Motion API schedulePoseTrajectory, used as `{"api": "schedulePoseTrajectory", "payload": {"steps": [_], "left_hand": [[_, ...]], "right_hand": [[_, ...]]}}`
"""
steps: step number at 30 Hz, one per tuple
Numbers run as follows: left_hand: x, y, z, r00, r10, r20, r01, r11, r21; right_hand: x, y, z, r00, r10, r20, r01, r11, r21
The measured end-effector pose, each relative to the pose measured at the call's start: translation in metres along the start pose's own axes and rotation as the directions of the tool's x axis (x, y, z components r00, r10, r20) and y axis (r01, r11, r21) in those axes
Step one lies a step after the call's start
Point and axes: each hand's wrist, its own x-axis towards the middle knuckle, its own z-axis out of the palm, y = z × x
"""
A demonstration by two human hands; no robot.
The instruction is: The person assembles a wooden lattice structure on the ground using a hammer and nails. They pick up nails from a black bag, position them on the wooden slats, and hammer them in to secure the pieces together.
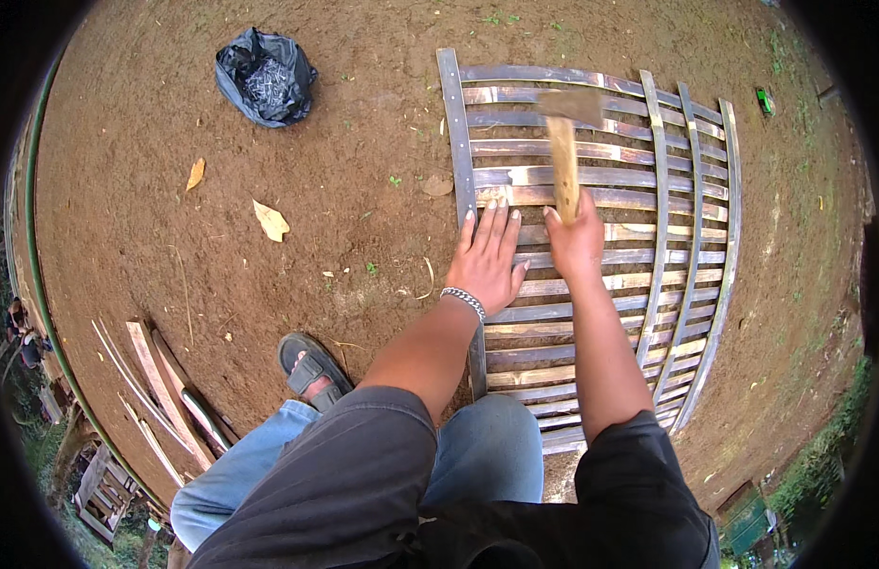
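A panel of split bamboo slats (618, 199), nailed across several long strips, lies on the ground ahead of me and to the right. My left hand (489, 256) rests flat on its left side, over the edge strip (457, 133) and slat ends, with fingers stretched out. A chain bracelet (465, 302) circles that wrist. My right hand (578, 239) is wrapped round the wooden handle of a hatchet (564, 156), held above the slats. Its broad head is smeared by motion and points away from me.
A black plastic bag (266, 78) with nails in it sits at the far left. Loose bamboo strips (169, 394) lie near my sandalled foot (312, 371). A small green object (765, 101) is beyond the panel's right side. Dry leaves (269, 221) dot the dirt.
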Motion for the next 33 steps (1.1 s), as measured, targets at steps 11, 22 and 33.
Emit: {"api": "schedulePoseTrajectory", "payload": {"steps": [11,22,33], "left_hand": [[-0.002,0.0,-0.001,0.999,0.026,0.019,-0.026,1.0,0.016],[-0.002,0.0,-0.001,0.999,0.01,0.052,-0.011,0.999,0.032],[-0.001,-0.001,-0.001,0.999,0.03,0.012,-0.03,1.0,0.009]], "right_hand": [[0.024,0.008,-0.014,0.943,-0.217,0.25,0.29,0.908,-0.303],[0.018,0.021,-0.019,0.965,-0.159,0.209,0.235,0.878,-0.418],[0.043,0.016,-0.037,0.883,-0.251,0.397,0.404,0.837,-0.368]]}}
